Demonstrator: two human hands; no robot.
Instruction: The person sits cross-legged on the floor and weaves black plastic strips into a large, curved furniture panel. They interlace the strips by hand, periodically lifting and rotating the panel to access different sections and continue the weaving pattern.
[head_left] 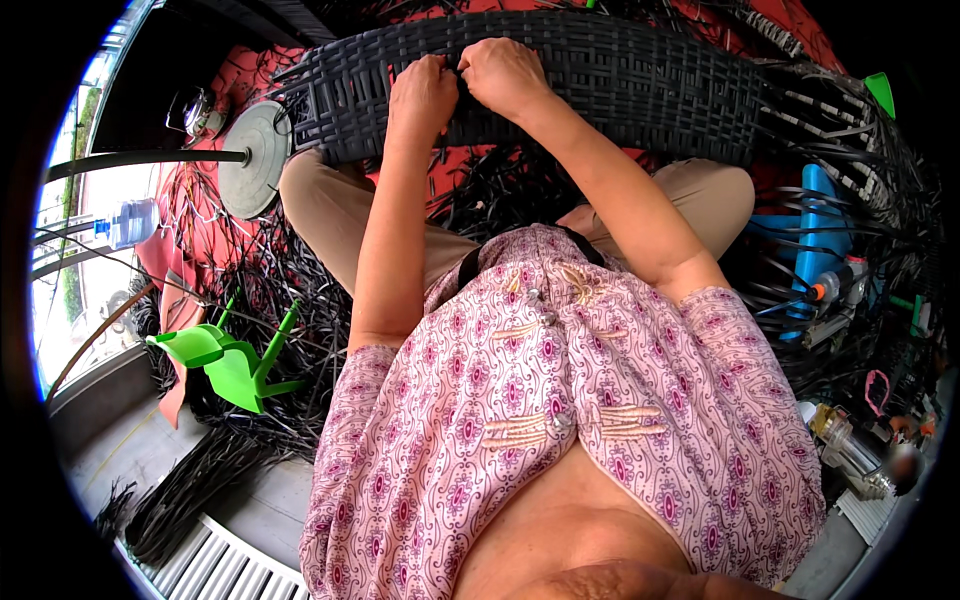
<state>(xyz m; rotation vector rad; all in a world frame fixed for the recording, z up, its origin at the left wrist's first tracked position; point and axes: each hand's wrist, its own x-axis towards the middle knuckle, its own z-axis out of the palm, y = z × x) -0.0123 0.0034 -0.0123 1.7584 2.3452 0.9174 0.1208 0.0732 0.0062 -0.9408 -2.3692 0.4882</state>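
A long curved panel of woven black plastic wicker (640, 85) stretches across in front of me, its near side by my folded knees. At its left half both my hands work close together on the weave. My left hand (424, 92) is closed with its fingers bent against the strips. Just right of it, my right hand (502, 76) is closed too, its fingertips pinched toward the left hand. Whatever lies between the fingers is hidden by the knuckles. A small red bit shows in the weave beside the left hand.
Loose black strips (300, 270) lie heaped around my legs over a red floor covering. A grey round disc (255, 160) is at the left, with a bright green plastic chair-like piece (240, 370) below it. On the right are a blue plastic piece (815, 230) and bundled strips.
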